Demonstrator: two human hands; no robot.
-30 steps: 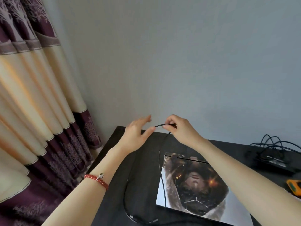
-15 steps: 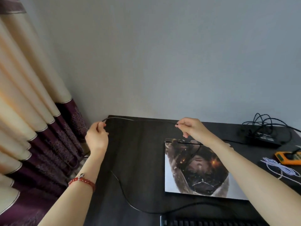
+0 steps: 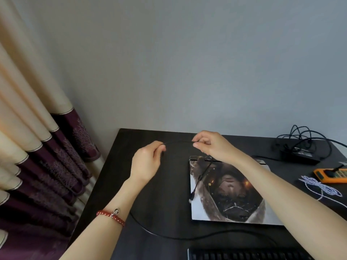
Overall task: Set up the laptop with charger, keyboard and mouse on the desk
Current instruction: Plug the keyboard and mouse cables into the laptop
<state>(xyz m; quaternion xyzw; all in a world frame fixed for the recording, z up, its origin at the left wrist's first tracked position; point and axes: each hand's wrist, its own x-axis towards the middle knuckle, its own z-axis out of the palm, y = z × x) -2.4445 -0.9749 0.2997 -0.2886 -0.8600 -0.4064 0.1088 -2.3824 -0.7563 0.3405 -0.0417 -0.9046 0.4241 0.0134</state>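
Observation:
A thin black cable (image 3: 178,142) stretches between my two hands above the dark desk (image 3: 169,184). My left hand (image 3: 146,162) pinches it at the left, my right hand (image 3: 208,145) pinches it at the right. Past my right hand the cable hangs down over the closed laptop (image 3: 229,192), whose lid bears a dark picture; the cable's plug (image 3: 191,197) dangles at the lid's left edge. Another stretch of cable curves across the desk to the black keyboard (image 3: 244,255) at the bottom edge. A black charger brick (image 3: 298,155) with coiled cords lies at the back right.
A cream and purple curtain (image 3: 37,147) hangs left of the desk, and a grey wall stands behind it. An orange power strip (image 3: 330,175) and a bundled white cable (image 3: 317,186) lie at the right edge.
My left hand has moved right, closer to my right hand, so the span of cable between them is shorter. The plug end now hangs over the laptop lid. The camera tilted down.

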